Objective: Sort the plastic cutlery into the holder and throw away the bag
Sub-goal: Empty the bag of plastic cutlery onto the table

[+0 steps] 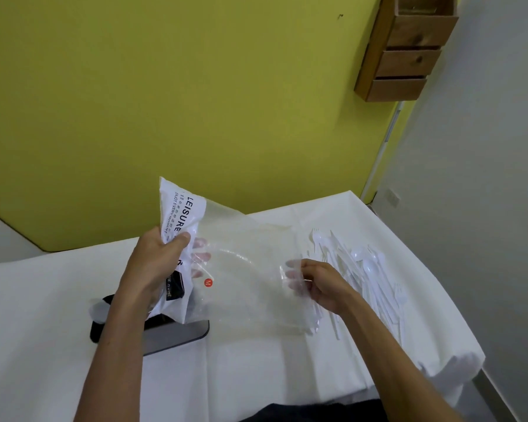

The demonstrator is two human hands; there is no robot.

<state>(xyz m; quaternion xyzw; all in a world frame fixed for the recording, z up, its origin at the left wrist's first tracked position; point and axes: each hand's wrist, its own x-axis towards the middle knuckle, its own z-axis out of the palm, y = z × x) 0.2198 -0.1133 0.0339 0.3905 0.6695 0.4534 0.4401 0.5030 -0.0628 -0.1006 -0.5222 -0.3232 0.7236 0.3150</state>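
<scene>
A clear plastic bag (pixel 244 269) with a white printed header is held up over the white table (pixel 256 376). My left hand (pixel 156 257) grips the header end, thumb on top. My right hand (pixel 314 284) pinches the bag's clear right edge, its fingertips showing through the film. The bag looks empty. A pile of white plastic forks, spoons and knives (pixel 369 278) lies loose on the table right of my right hand. A dark holder (pixel 165 333) with a grey translucent front stands on the table under my left forearm, mostly hidden by the arm and bag.
A wooden three-tier wall rack (pixel 409 56) hangs at the upper right on the yellow wall (pixel 165 102). The table's right edge drops off beside the cutlery, near a grey wall. A dark garment shows at the bottom edge.
</scene>
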